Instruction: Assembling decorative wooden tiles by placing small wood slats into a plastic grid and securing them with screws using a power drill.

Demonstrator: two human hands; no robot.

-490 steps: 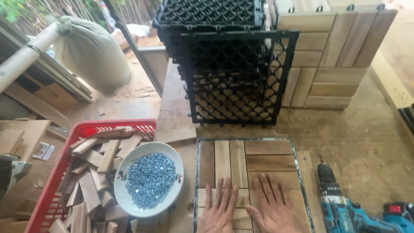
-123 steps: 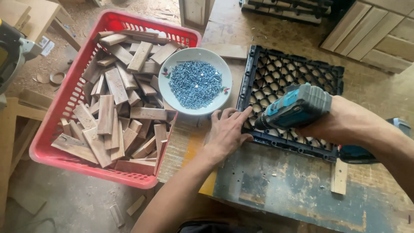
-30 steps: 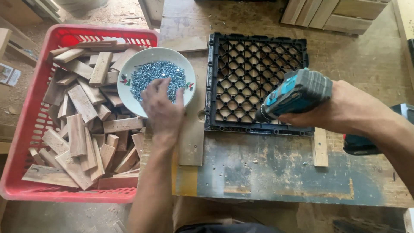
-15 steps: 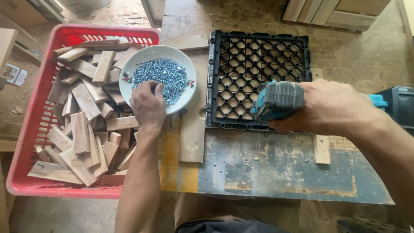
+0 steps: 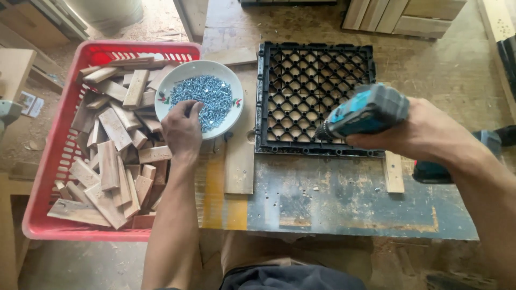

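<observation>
Since half a second ago your left hand [image 5: 183, 131] has stayed at the near edge of the screws, while the drill has lifted slightly. The red basket [image 5: 40, 182] of wood offcuts sits far left. The black plastic grid [image 5: 314, 99] lies on the table [image 5: 333, 198]. Your right hand [image 5: 424, 134] is clamped on the teal drill [image 5: 365, 110], over the grid's near right. Your left grip dips, fingers curled, into the white bowl [image 5: 228, 75] of screws [image 5: 207, 96].

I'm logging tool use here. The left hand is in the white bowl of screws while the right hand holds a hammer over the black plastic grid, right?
Not quite. The head view shows the right hand holding a teal cordless drill, not a hammer, over the black plastic grid. The left hand is indeed in the white bowl of screws.
</observation>
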